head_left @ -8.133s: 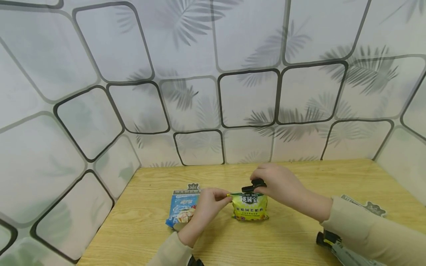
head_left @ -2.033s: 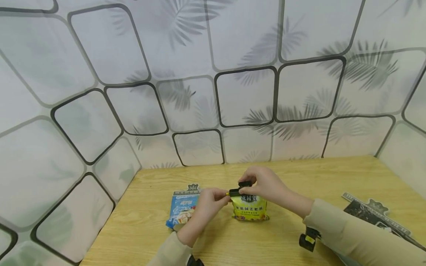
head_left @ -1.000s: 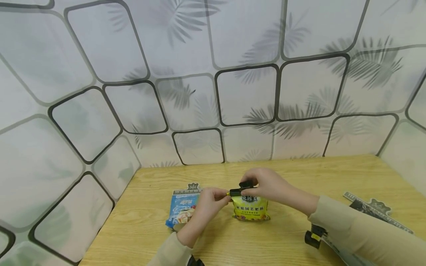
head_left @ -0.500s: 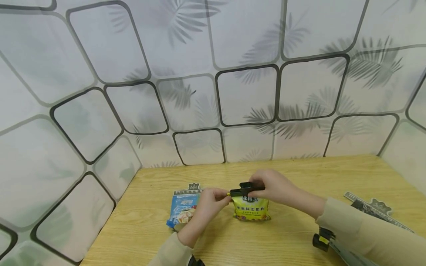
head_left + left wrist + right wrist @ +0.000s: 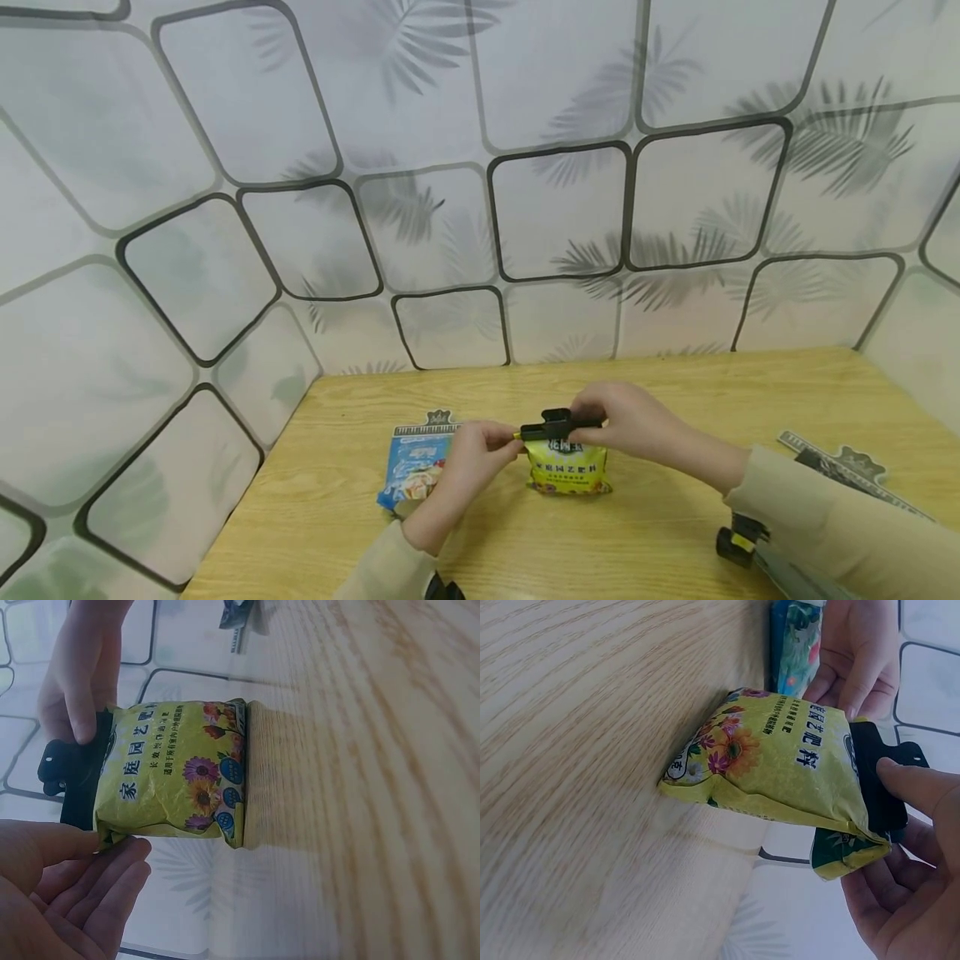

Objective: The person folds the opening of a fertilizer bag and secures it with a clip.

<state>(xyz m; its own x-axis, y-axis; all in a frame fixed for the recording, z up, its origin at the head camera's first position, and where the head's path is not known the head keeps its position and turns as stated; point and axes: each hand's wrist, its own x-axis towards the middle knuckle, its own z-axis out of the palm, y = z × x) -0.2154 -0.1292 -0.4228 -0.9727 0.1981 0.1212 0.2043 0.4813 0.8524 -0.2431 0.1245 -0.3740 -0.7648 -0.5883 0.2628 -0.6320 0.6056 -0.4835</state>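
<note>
A yellow fertilizer bag (image 5: pixel 567 471) with flowers printed on it stands upright on the wooden table. Across its folded top sits a black bag clip (image 5: pixel 553 423), whose tab sticks up. My left hand (image 5: pixel 474 467) pinches the bag's top left corner between thumb and fingers. At the other end, my right hand (image 5: pixel 626 419) grips the clip, its thumb (image 5: pixel 915 784) on the front and its fingers behind. In the right wrist view, a green and yellow flap (image 5: pixel 847 855) of the bag's top hangs out behind the clip.
A blue food packet (image 5: pixel 412 471) lies left of the bag, partly hidden by my left hand, with a grey ornamented strip (image 5: pixel 427 430) at its top. A similar strip (image 5: pixel 851 467) on a dark item lies at the right, partly under my right sleeve. A patterned wall stands behind.
Eight seconds ago the right hand held the clip at the bag's top right; the clip then went left across the top. Lately the right hand has slid rightward along it. The left hand stayed put.
</note>
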